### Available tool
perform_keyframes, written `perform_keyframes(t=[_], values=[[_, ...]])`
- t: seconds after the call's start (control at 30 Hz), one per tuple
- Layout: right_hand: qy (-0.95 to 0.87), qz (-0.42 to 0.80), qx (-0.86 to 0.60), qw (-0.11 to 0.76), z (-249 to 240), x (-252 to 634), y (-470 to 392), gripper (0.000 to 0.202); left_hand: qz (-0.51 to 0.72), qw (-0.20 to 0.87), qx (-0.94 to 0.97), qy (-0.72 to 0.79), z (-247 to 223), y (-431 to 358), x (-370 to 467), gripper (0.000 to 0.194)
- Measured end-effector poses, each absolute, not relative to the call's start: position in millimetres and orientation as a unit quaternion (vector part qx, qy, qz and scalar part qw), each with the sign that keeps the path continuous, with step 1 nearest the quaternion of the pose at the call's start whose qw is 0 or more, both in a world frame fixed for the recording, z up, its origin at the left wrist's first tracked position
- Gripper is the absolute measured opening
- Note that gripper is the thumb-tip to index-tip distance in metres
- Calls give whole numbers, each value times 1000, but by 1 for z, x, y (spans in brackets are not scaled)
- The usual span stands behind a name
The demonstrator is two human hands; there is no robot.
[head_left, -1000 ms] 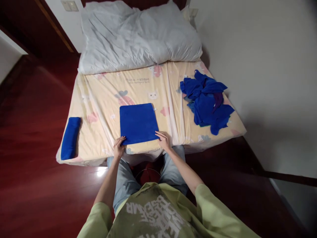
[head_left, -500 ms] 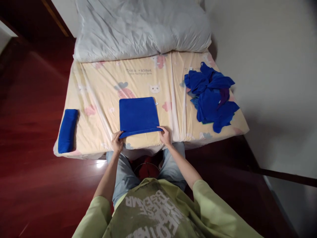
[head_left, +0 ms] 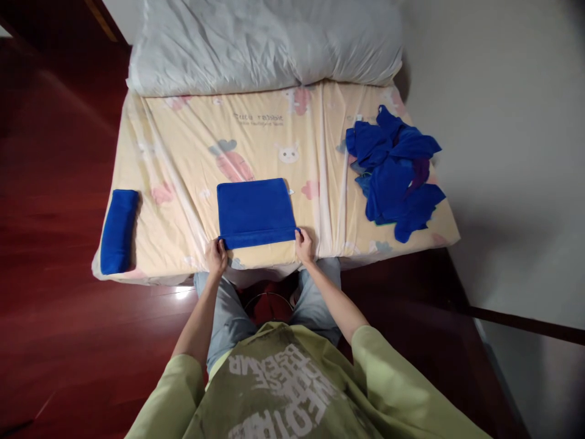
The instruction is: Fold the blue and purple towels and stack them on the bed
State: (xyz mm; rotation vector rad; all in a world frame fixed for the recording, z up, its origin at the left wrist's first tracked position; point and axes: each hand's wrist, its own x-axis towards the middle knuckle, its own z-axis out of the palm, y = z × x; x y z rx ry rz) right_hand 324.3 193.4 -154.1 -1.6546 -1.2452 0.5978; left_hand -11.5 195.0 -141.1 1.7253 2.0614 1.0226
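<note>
While the blue cloth [head_left: 256, 207] is spread near the bed [head_left: 178, 146]'s front edge, its near corners are pinched closed by the left hand [head_left: 216, 256] and right hand [head_left: 304, 246]; a blue bundle [head_left: 119, 231] and crumpled fabric pile [head_left: 393, 177] are supported at the bed's left and right.

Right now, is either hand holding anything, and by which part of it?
Both hold the flat blue cloth by its folded near edge: the left hand at the left corner, the right hand at the right corner.
</note>
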Motion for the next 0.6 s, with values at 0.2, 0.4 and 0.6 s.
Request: perform_keyframes(t=[0.2, 0.4, 0.6], values=[[-501, 222, -689, 474, -149, 321, 194, 44, 348, 113, 599, 712, -142, 194, -11, 26], [-494, 224, -699, 466, -135, 318, 197, 46, 376, 98, 605, 695, -144, 195, -11, 23], [-492, 215, -702, 467, -132, 317, 200, 47, 354, 92, 614, 699, -145, 196, -10, 23]])
